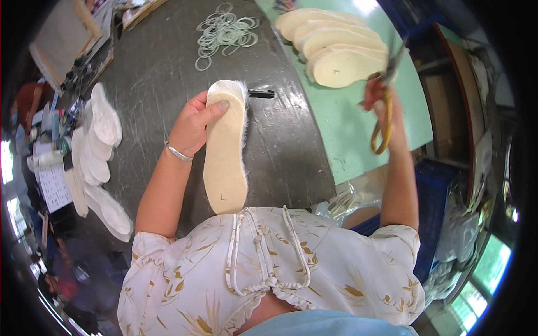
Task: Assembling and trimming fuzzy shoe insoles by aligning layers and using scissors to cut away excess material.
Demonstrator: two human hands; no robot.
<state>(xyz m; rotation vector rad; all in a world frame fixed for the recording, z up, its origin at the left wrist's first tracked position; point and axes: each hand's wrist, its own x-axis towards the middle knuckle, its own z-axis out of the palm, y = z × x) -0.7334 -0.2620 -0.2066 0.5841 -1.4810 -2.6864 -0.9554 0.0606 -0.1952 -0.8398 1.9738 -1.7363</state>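
Insole (pixel 225 159) held above dark table (pixel 157 84), long axis running away from person, toe end far, heel near chest, fleece edge at right. Left hand (pixel 193 124) clasps toe end, thumb on top. Right hand (pixel 384 101) grips scissors (pixel 385 106), blades pointing toward insole stack (pixel 336 47).

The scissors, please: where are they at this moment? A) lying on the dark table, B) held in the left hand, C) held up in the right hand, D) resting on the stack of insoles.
C: the right hand grips the yellow-handled scissors above the green table, while the left hand holds a fleecy insole.
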